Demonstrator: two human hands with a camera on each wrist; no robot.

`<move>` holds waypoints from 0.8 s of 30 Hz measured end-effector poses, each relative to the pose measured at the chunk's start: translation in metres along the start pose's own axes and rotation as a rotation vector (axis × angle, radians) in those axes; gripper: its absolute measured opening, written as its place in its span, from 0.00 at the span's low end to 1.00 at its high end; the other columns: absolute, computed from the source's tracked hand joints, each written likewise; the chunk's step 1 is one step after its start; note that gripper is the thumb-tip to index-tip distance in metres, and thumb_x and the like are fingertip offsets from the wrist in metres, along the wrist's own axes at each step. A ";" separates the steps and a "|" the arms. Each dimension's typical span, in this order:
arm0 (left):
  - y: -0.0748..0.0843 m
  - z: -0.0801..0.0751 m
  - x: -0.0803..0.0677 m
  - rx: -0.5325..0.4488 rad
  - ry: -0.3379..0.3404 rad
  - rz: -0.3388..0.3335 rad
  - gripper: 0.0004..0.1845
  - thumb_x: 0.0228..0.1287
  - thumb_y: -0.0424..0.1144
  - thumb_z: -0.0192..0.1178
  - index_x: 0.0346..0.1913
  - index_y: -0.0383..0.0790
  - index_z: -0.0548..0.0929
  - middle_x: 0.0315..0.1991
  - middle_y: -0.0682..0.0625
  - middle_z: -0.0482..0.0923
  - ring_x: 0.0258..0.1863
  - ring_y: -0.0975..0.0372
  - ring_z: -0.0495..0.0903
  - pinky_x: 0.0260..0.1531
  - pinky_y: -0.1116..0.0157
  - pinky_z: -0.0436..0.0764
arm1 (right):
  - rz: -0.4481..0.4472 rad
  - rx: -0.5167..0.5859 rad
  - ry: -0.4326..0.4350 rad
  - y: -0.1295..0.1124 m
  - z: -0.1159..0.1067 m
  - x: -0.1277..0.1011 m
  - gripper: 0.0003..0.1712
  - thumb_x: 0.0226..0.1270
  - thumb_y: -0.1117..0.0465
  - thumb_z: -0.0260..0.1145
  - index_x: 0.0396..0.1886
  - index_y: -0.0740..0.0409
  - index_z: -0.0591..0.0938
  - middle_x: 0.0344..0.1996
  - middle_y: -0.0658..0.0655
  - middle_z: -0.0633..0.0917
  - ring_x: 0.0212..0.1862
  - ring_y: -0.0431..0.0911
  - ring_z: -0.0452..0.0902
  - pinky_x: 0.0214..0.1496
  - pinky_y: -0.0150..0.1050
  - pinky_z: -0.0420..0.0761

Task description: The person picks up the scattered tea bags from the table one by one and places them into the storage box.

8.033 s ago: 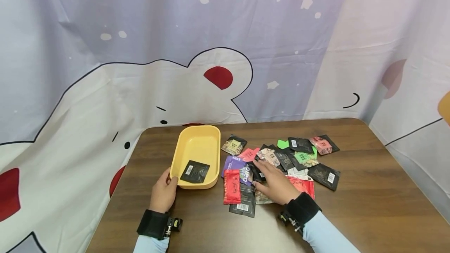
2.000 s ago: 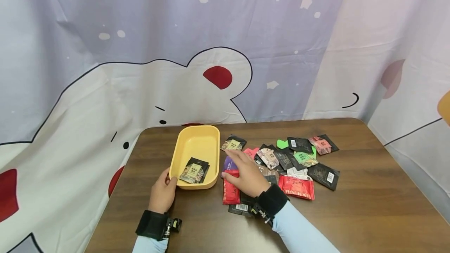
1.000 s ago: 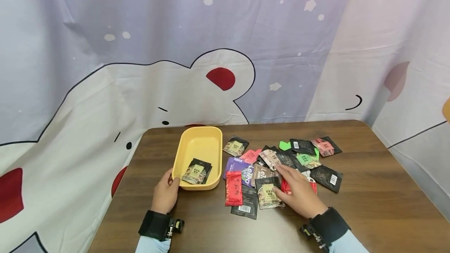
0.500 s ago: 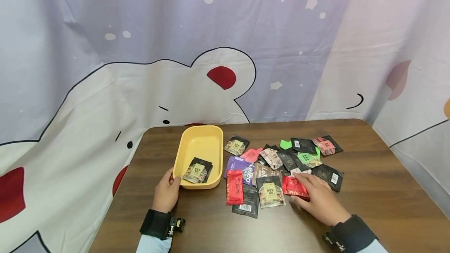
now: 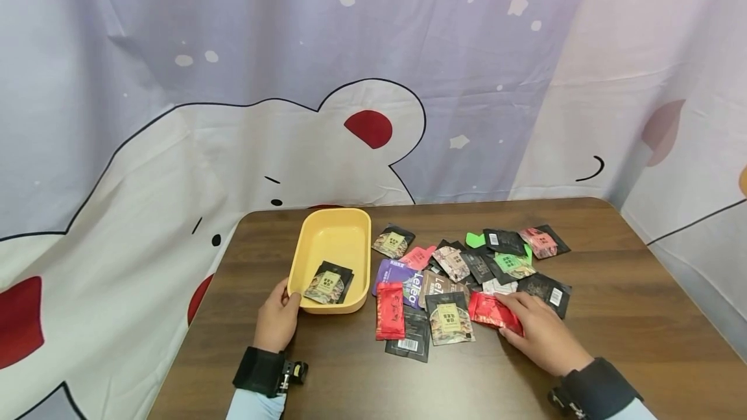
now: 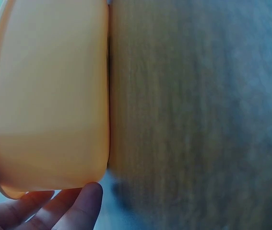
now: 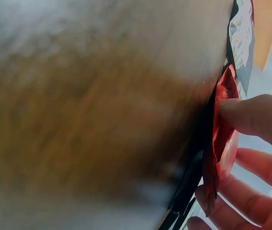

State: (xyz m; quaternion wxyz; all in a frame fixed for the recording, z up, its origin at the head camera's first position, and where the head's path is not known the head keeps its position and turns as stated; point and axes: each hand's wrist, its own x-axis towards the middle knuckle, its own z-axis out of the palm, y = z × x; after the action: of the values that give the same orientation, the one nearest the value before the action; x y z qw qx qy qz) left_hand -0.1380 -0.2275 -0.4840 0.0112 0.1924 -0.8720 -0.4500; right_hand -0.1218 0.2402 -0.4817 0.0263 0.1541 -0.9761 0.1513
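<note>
A yellow tray (image 5: 330, 238) stands at the table's left, with a black packet and a food-picture packet (image 5: 327, 282) with a yellow label lying in its near end. My left hand (image 5: 277, 317) grips the tray's near-left corner; in the left wrist view, its fingers (image 6: 85, 206) press against the tray's end wall. On the right, my right hand (image 5: 539, 334) pinches a glossy red packet (image 5: 489, 311) by its right end. The right wrist view shows the thumb (image 7: 258, 117) on one face of that red packet and the fingers behind it.
Around the red packet lie several overlapping packets: a yellow-label one (image 5: 449, 319), a second red one (image 5: 390, 311), a purple one (image 5: 397, 275) and a black one (image 5: 545, 291). One packet (image 5: 393, 242) sits beside the tray. A printed curtain (image 5: 262, 50) hangs behind the table (image 5: 630, 290).
Since 8 s ago, a yellow-label packet has come to lie in the tray. Over the last second, my right hand has moved right from another such packet and taken hold of the red packet.
</note>
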 end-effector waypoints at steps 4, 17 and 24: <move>0.000 0.000 0.000 -0.003 -0.001 0.004 0.29 0.77 0.42 0.46 0.76 0.37 0.64 0.69 0.34 0.72 0.65 0.47 0.76 0.63 0.48 0.77 | -0.019 -0.010 0.019 -0.001 -0.001 0.002 0.36 0.53 0.53 0.80 0.60 0.61 0.81 0.50 0.61 0.83 0.53 0.58 0.79 0.57 0.62 0.78; 0.000 0.000 0.000 -0.008 -0.002 0.010 0.29 0.77 0.43 0.46 0.76 0.37 0.64 0.68 0.34 0.74 0.63 0.48 0.78 0.62 0.49 0.78 | -0.118 -0.013 0.101 -0.005 -0.001 0.008 0.33 0.54 0.54 0.78 0.60 0.58 0.82 0.49 0.56 0.84 0.52 0.56 0.80 0.56 0.58 0.80; 0.000 0.000 0.000 -0.006 -0.009 0.007 0.29 0.77 0.43 0.46 0.77 0.37 0.63 0.69 0.34 0.73 0.65 0.48 0.77 0.63 0.48 0.77 | -0.112 0.001 0.111 -0.011 -0.010 0.016 0.34 0.56 0.54 0.77 0.62 0.58 0.81 0.50 0.58 0.83 0.53 0.57 0.79 0.57 0.59 0.79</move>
State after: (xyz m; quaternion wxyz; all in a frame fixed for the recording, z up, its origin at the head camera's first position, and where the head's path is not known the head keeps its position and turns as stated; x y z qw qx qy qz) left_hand -0.1379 -0.2280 -0.4840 0.0093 0.1870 -0.8715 -0.4533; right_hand -0.1333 0.2288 -0.4675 0.0885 0.1997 -0.9629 0.1582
